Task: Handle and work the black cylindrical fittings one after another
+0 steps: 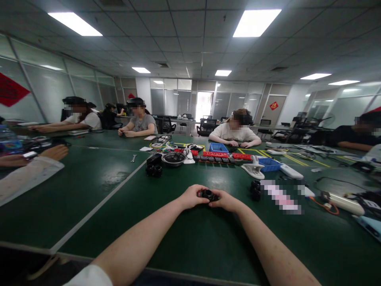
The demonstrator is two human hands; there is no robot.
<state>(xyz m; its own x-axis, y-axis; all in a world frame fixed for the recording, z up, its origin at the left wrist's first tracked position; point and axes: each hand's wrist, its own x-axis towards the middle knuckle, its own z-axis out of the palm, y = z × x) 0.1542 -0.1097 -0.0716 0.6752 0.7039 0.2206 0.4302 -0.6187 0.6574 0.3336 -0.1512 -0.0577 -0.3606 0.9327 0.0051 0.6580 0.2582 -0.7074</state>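
A small black part with a round, ring-like top [208, 194] is between my hands, just above the green tabletop. My left hand [193, 196] grips it from the left, thumb and fingers curled at its side. From the right, my right hand [226, 201] pinches its other edge. Its exact kind is too small to make out. Similar black round parts [154, 170] stand together to the left, beyond my left hand. Another black stack [255, 190] is to the right of my right hand.
Beyond my hands lie a round dark bowl [173, 158], red strips [214, 154], a blue bin [218, 147] and another blue bin [268, 164]. A wrench [133, 158] lies left. Cables and white devices [291, 171] crowd the right. Co-workers sit around; a co-worker's hand [55, 152] rests left.
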